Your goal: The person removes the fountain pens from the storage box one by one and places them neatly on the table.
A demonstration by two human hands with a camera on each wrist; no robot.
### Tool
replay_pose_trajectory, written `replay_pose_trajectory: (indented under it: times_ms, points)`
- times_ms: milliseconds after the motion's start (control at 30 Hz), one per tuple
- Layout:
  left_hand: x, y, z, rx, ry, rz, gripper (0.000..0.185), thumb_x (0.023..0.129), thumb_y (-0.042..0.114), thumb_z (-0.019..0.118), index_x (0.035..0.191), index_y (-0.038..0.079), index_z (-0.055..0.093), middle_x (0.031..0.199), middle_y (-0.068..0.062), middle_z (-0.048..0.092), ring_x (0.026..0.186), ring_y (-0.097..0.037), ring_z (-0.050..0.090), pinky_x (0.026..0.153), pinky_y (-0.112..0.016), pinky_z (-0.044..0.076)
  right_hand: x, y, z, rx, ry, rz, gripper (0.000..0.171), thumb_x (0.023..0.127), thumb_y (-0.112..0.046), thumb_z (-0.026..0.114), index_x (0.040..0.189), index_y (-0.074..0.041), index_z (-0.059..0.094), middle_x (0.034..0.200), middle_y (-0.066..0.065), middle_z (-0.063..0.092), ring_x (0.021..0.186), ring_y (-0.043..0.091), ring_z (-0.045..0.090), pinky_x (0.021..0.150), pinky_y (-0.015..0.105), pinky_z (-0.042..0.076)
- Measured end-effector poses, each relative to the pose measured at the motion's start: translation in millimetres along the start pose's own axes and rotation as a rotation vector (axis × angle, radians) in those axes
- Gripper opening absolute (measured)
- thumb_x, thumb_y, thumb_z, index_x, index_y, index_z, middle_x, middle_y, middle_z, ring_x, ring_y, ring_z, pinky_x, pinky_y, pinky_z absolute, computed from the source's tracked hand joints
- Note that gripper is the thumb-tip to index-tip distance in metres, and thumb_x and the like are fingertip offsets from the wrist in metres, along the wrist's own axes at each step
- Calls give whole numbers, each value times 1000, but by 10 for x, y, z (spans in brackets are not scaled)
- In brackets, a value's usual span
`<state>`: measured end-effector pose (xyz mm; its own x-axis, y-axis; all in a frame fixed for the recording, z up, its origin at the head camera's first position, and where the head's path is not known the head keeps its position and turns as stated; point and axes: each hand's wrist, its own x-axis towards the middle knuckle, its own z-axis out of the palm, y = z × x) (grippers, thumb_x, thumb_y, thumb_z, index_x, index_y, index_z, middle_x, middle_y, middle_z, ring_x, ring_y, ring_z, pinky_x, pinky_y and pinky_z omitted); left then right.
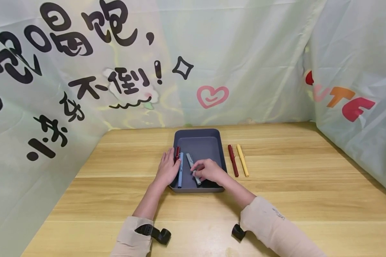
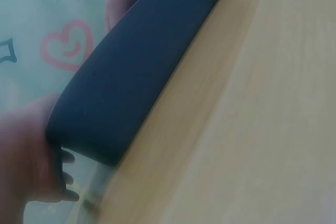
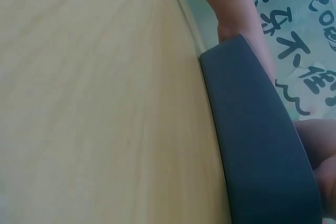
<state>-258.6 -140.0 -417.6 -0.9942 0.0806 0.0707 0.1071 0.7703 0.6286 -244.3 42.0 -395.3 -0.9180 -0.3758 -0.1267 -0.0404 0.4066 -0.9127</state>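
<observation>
A dark grey tray (image 1: 197, 190) lies on the table. My left hand (image 1: 167, 170) grips its left wall, thumb on the inner side and fingers outside; in the left wrist view, fingertips (image 2: 68, 178) show past the tray's corner. Inside, a blue pen (image 1: 180, 175) and a dark red pen (image 1: 177, 151) lie along the left wall, near that thumb. A grey pen (image 1: 189, 159) slants across the tray's middle. My right hand (image 1: 209, 170) reaches over the right wall and pinches the grey pen at its middle with thumb and fingertips.
To the right of the tray, another dark red pen (image 1: 233, 161) and a yellow pen (image 1: 242, 161) lie side by side on the wooden table (image 1: 276, 171). A printed cloth (image 1: 244, 53) hangs behind the table and along both sides. Straps with small black cameras (image 1: 163, 236) sit on the wrists.
</observation>
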Motion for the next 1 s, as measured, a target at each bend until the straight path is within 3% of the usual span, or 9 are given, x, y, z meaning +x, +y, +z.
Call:
replay_pose_trajectory:
  times_ms: [167,467,1000]
  points:
    - [1,0,-7,2,-1,1,60,98,29,39,147,3,15,150,-15,15,135,-36,6,107,-49,10,-10,22,-27,54,-19,23,17,86,3,57,100,3,66,83,9,63,65,17,59,61,32,53]
    - [-17,29,-19,-2,-2,-4,61,98,30,39,147,3,15,150,-15,14,136,-36,6,107,-49,10,-8,62,-34,123,-52,39,20,83,3,62,104,4,64,82,10,63,73,19,64,67,32,53]
    - [-19,20,-20,4,-1,6,61,98,30,39,146,2,16,150,-17,15,135,-37,7,107,-49,10,-41,38,-55,100,-11,45,18,85,1,59,101,4,65,83,9,61,68,16,59,66,31,53]
